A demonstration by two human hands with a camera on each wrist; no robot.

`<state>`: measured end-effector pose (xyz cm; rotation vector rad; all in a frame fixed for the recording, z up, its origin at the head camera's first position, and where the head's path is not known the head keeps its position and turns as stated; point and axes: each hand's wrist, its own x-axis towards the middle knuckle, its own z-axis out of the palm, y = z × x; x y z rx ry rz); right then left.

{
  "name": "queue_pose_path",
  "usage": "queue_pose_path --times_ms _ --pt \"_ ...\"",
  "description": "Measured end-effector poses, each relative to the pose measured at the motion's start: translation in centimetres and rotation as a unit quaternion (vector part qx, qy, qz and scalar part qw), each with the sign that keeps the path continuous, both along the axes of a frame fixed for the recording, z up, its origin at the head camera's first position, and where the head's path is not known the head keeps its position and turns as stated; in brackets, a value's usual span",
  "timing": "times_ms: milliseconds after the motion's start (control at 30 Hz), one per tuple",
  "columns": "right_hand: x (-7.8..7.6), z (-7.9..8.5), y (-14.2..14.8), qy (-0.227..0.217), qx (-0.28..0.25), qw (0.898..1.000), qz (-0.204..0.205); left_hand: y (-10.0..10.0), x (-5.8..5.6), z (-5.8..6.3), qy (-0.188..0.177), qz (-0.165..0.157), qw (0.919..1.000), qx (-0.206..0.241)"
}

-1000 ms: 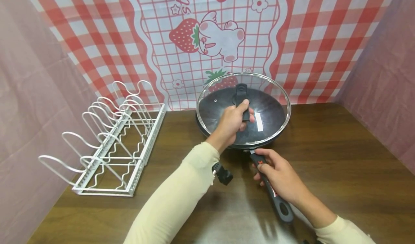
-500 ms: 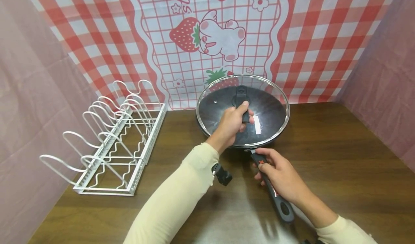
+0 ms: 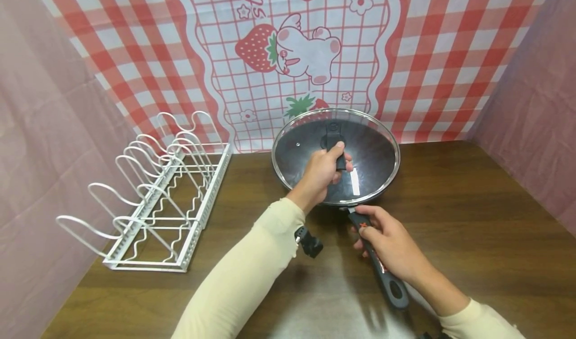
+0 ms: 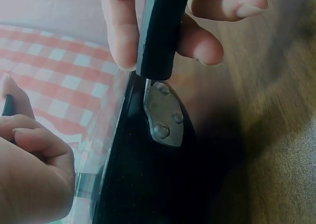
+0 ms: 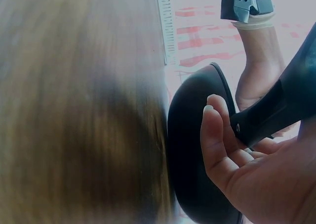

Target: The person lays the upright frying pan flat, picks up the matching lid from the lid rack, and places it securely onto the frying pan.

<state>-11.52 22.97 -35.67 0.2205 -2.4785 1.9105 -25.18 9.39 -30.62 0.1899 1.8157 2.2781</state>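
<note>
A black wok (image 5: 187, 145) sits on the wooden table with a clear glass lid (image 3: 378, 159) over its top. My left hand (image 3: 317, 174) grips the near part of the lid's black handle (image 3: 333, 131), thumb on top. The dark grey wok handle (image 3: 384, 274) points toward me, and my right hand (image 3: 391, 244) holds it close to the wok, thumb resting on its upper side. In the left wrist view a riveted metal bracket (image 4: 165, 115) joins this handle to the wok wall. Most of the wok's inside shows only through the glass.
On the left stands a white wire rack (image 3: 189, 239) with several upright loops. A red-and-white checked cloth (image 3: 441, 64) with strawberry prints hangs behind the wok, and pink cloth (image 3: 531, 104) hangs at the sides. The brown wooden table (image 3: 472, 219) extends to the right.
The far edge of the glass lid has sunk toward the wok, and the lid has shifted slightly left. Both hands keep their grips in almost the same places.
</note>
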Motion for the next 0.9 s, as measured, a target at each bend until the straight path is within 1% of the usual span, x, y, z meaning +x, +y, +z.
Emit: queue_pose_path --times_ms 233,600,900 --pt "-0.04 -0.16 0.06 0.004 0.001 1.000 0.002 0.11 -0.18 -0.30 -0.006 0.004 1.0000 0.002" --pt "-0.04 0.00 0.08 0.000 0.006 1.000 -0.006 0.26 -0.14 0.22 -0.014 0.004 0.9999 -0.001" --pt "0.03 0.01 0.00 -0.003 0.009 1.000 -0.008 0.24 -0.23 0.29 -0.032 0.003 0.9994 0.015"
